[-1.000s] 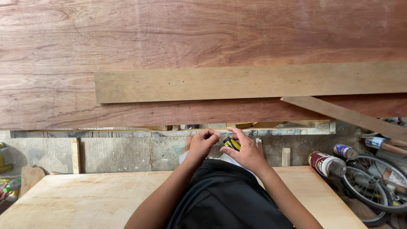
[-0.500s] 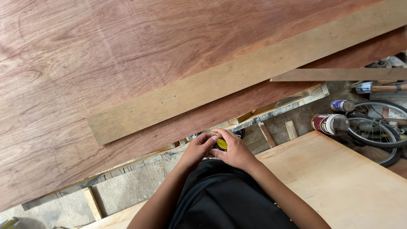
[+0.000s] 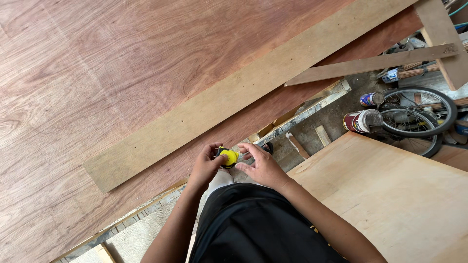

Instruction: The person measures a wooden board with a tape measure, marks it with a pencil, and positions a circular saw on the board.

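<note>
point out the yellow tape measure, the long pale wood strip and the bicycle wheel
yellow tape measure [image 3: 229, 157]: head view, on its round yellow case between both hands.
long pale wood strip [image 3: 243, 95]: head view, on the middle of its flat face.
bicycle wheel [image 3: 451, 109]: head view, on the tyre's right side.

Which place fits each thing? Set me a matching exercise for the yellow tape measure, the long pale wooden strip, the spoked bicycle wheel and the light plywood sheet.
Things:
1. yellow tape measure
2. long pale wooden strip
3. spoked bicycle wheel
4. light plywood sheet

Places:
A. lying flat at lower right
B. on the floor at the right edge, by two cans
C. between both hands
D. lying diagonally across the reddish board

Pairs: 1-C, 2-D, 3-B, 4-A
</note>
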